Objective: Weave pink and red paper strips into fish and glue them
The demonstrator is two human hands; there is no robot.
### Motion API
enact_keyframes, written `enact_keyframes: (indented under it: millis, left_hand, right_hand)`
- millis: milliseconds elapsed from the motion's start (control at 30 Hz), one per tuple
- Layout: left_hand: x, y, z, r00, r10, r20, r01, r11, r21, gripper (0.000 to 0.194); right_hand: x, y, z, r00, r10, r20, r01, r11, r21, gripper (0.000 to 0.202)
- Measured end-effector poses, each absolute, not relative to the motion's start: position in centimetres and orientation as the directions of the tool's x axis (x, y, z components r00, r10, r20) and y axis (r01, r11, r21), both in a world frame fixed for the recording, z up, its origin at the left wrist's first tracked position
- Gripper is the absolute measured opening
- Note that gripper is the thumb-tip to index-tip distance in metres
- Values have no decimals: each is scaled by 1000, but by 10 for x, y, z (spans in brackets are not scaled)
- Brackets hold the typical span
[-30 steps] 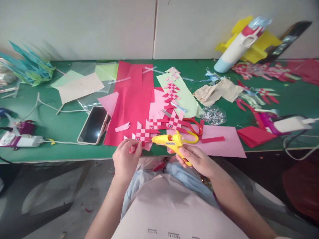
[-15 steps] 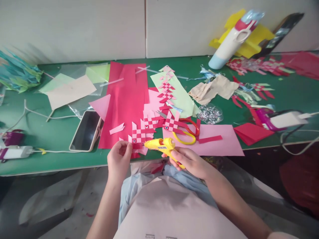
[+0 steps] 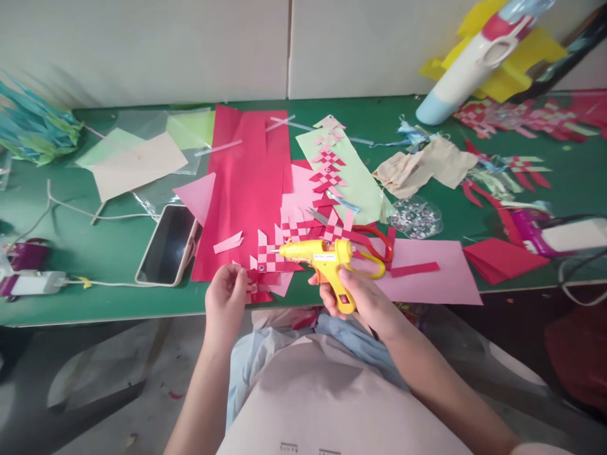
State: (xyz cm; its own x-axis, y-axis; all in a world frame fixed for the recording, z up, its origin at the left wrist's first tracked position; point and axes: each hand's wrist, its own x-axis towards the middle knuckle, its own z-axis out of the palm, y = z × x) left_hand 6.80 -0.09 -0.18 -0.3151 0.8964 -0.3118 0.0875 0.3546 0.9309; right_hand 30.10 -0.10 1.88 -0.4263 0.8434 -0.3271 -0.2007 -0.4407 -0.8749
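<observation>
Head cam: R hand [image 3: 367, 297] w/ fingers curled rnd yellow glue gun [image 3: 315, 253], L hand [image 3: 226, 297] pinching red/pink paper pc [image 3: 258, 287].

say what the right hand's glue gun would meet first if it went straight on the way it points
Pushed leftward by the right hand, the yellow glue gun would probably meet the checkered paper piece by its tip first. Depth is unclear; if it passes above, a pink strip lies roughly next.

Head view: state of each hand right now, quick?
Left hand: closed in a pinch at red-and-pink paper; whether it grips it cannot be told.
Right hand: closed, holding the yellow glue gun.
</observation>
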Motion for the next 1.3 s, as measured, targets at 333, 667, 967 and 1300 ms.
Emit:
enact_keyframes:
  millis: [333, 667, 967, 1300]
  left_hand:
    - [63, 0, -3, -290, 905, -311, 39, 336, 941, 25]
    - [63, 0, 2, -264, 911, -316, 46, 339, 940, 27]
    - [61, 0, 3, -270, 906, -327, 28, 347, 937, 28]
    - [52, 7, 8, -225, 940, -258, 42, 274, 961, 23]
  right_hand:
    - [264, 11, 0, -365, 875, -318, -344, -444, -827, 46]
    - [252, 6, -2, -377, 862, -340, -353, -473, -807, 44]
    - [253, 4, -6, -357, 864, -355, -330, -472, -817, 46]
    - [260, 4, -6, -339, 873, -352, -350, -464, -814, 47]
